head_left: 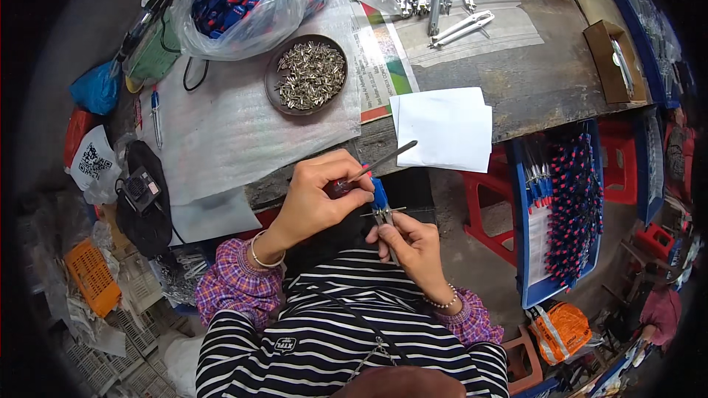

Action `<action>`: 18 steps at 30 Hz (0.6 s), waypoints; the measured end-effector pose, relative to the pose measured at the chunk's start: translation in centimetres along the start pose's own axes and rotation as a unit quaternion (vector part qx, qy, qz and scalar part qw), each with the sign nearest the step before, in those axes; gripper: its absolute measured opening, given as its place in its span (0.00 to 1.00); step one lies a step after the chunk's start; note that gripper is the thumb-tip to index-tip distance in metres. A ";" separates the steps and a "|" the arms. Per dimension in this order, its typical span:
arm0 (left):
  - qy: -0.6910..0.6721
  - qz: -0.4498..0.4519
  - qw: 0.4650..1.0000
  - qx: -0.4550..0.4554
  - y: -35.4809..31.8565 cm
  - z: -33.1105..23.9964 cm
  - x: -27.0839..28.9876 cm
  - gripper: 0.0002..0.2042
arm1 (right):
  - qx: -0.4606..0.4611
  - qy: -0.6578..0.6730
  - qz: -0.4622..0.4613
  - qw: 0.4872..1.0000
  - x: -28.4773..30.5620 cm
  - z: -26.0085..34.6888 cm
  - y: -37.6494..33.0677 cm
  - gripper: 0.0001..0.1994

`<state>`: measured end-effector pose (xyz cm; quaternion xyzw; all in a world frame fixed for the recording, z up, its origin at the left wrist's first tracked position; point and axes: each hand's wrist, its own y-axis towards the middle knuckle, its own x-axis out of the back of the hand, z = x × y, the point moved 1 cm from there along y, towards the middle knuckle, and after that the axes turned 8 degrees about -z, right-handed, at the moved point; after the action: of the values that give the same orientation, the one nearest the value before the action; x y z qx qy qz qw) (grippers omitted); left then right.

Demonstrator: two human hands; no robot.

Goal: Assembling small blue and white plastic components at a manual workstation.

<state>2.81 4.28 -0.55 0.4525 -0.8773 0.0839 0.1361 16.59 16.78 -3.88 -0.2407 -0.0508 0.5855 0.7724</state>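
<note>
The blue-handled tool [380, 196] juts (blue end outward) from the right grip [411, 245].

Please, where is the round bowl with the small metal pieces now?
In the head view, the round bowl rests on the whitish covering, upper left of the centre, between the plastic bag and the white papers.

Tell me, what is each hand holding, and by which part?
The left hand holds a screwdriver-like tool by its dark red handle; the right hand grips a blue-handled metal tool by its metal part.
</note>
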 end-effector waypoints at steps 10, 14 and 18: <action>-0.029 0.017 0.998 0.059 -0.8 0.5 -0.1 0.09 | 0.000 0.037 -0.021 0.999 0.2 -0.5 -0.2 0.10; -0.074 0.019 0.991 0.111 -0.5 0.2 -0.2 0.17 | -0.010 0.008 0.001 1.000 0.5 -0.1 -0.2 0.10; -0.081 0.036 0.992 0.084 0.1 0.3 -0.5 0.18 | -0.032 0.062 0.004 0.998 1.0 -0.5 0.0 0.10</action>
<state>2.97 4.63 -1.02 0.4360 -0.8909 0.1256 0.0229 17.11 17.50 -4.53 -0.3013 -0.0205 0.5705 0.7638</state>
